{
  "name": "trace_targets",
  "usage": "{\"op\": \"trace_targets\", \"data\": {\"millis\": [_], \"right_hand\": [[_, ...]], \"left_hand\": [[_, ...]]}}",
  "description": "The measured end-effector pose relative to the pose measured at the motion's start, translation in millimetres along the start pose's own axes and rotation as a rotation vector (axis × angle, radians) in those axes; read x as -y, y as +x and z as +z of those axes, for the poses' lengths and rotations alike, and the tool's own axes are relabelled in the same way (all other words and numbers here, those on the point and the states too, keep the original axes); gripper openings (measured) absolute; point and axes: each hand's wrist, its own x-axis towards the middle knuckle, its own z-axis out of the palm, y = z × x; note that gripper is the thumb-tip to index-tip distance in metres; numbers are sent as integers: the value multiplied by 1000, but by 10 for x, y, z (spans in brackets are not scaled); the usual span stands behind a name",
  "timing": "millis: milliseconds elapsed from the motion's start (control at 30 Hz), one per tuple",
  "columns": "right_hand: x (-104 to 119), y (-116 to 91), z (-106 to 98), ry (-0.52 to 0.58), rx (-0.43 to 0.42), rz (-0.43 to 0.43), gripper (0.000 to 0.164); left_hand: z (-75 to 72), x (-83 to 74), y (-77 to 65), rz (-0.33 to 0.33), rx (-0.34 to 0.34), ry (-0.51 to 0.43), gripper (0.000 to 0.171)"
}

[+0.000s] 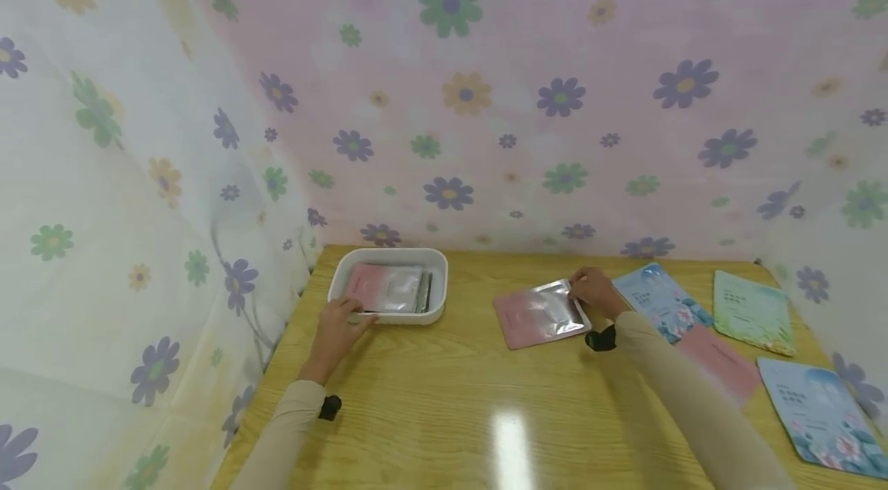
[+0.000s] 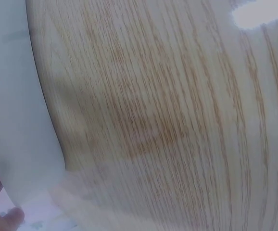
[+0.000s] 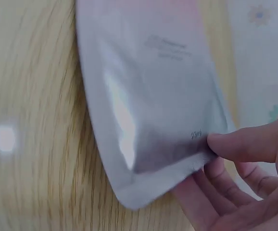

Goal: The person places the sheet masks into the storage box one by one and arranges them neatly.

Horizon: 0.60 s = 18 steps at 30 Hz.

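On the left, a white plastic bin (image 1: 438, 286) holds a small pile of pink-and-silver sheet mask packets (image 1: 385, 287). My left hand (image 1: 336, 336) grips the bin's near left rim, fingers over the edge and thumb along the front. In the left wrist view only its fingertips (image 2: 14, 217) show beside the white wall. My right hand (image 1: 598, 293) pinches one corner of another pink-to-silver sheet mask packet (image 1: 537, 314), thumb on top and fingers beneath. That packet's silver end, printed "23ml", is tilted up in the right wrist view.
At the right of the wooden table (image 1: 444, 397) lie a blue packet (image 1: 655, 297), a pink packet (image 1: 721, 363) partly behind my forearm, a green packet (image 1: 752, 311) and another blue packet (image 1: 822, 413). Flower-patterned cloth (image 1: 499, 166) hangs around the table.
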Motion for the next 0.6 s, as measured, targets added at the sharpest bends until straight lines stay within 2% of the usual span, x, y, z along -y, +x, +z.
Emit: {"op": "trace_targets", "data": {"millis": [167, 333, 467, 600], "right_hand": [[63, -95, 14, 190, 125, 66, 40], [48, -193, 45, 300, 220, 53, 46], [23, -268, 118, 322, 245, -3, 46], [-8, -358, 201, 289, 209, -70, 47]], "left_hand": [[-8, -19, -2, -16, 12, -5, 28], [-2, -24, -11, -13, 3, 5, 27], [-15, -33, -11, -17, 1, -2, 27], [-18, -39, -9, -33, 14, -15, 27]]}}
